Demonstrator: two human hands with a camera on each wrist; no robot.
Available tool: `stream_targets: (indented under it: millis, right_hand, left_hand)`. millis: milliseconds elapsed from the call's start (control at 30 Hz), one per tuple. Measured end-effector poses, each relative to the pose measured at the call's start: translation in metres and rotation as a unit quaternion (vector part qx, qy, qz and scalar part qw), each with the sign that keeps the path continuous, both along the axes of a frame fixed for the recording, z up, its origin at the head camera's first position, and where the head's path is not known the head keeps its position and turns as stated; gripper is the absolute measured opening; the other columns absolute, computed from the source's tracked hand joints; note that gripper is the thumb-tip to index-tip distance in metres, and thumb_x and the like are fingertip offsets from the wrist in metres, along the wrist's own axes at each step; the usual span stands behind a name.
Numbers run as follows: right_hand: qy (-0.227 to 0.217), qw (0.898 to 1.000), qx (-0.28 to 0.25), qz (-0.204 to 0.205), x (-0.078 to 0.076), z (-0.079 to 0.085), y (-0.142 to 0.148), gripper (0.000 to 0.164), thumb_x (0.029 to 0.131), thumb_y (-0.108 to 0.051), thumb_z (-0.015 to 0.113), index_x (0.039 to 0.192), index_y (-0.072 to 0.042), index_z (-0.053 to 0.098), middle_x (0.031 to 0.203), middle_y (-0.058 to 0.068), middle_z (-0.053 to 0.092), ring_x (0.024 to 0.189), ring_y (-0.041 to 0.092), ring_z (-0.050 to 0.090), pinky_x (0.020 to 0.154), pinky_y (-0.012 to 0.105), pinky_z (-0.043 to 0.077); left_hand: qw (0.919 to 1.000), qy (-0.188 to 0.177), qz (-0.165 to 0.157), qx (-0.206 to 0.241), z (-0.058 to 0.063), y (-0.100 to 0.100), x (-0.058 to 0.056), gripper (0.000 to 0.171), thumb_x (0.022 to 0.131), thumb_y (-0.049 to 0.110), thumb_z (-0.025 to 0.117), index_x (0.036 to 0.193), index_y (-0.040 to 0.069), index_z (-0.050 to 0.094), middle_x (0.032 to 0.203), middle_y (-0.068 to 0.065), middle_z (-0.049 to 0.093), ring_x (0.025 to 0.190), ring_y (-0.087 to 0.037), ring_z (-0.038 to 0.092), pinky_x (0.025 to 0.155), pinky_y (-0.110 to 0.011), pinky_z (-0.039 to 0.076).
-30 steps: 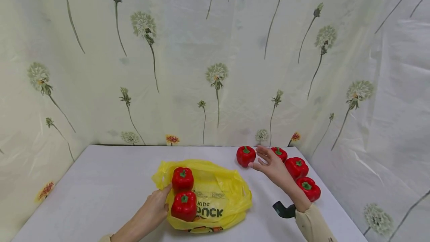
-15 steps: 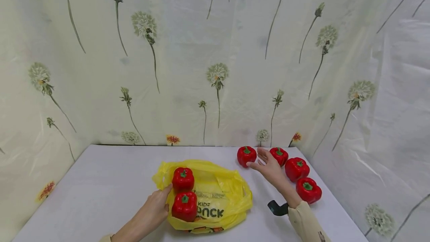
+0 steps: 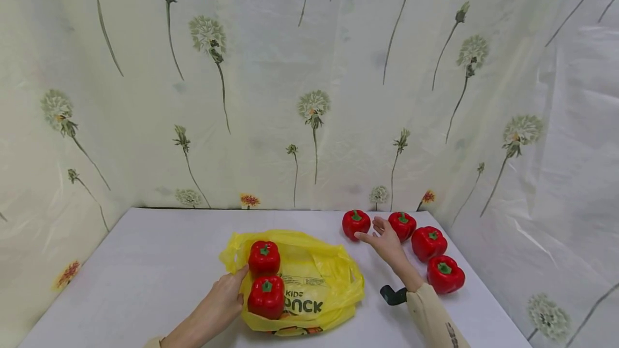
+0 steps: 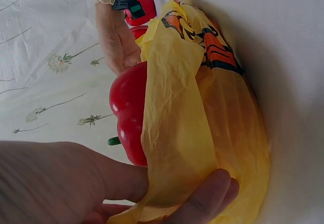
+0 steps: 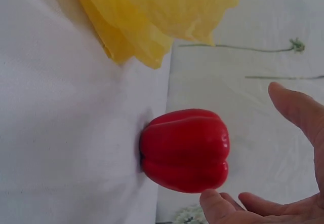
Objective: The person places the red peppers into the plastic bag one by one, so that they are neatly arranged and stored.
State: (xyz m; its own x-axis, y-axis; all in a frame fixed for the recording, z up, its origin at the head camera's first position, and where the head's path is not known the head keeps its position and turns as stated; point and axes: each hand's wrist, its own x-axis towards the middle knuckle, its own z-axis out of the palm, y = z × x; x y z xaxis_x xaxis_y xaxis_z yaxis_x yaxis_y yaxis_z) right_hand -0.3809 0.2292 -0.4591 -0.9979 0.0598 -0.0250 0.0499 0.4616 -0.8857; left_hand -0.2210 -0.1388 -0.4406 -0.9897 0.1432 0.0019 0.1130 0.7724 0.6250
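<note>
In the lower middle of the head view, two peppers [image 3: 266,297] are being held in the bag [image 3: 333,267], its edge being pinched by the left hand [image 3: 220,297]. At the lower right, four other peppers [image 3: 429,243] are being borne by the table [image 3: 169,262] outside it; the leftmost one is being faced by the right hand [image 3: 389,243], nothing being grasped, and whether contact is being made cannot be told.

1. We read "KIDZ" [image 3: 294,293] on the yellow bag [image 3: 338,283], between the left and right edges of the surface [image 3: 164,262].
2. Below, larger letters [image 3: 313,306] end in "CK".
3. We find the small print [image 3: 309,280] illegible.
</note>
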Motion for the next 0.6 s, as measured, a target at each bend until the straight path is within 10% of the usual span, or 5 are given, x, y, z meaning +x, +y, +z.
stream_targets:
  millis: [600]
  right_hand:
    - [-0.041,0.999,0.029,-0.016,-0.027,-0.019,-0.003,0.106,0.078,-0.045,0.076,0.152,-0.002,0.014,0.155,0.025,0.024,0.139,0.041,0.029,0.108,0.054,0.036]
  left_hand:
    - [1.0000,-0.007,0.004,0.004,0.000,0.000,-0.001,0.055,0.078,-0.015,0.060,0.132,-0.016,0.048,0.130,-0.031,0.055,0.081,-0.022,0.056,0.045,-0.022,0.043]
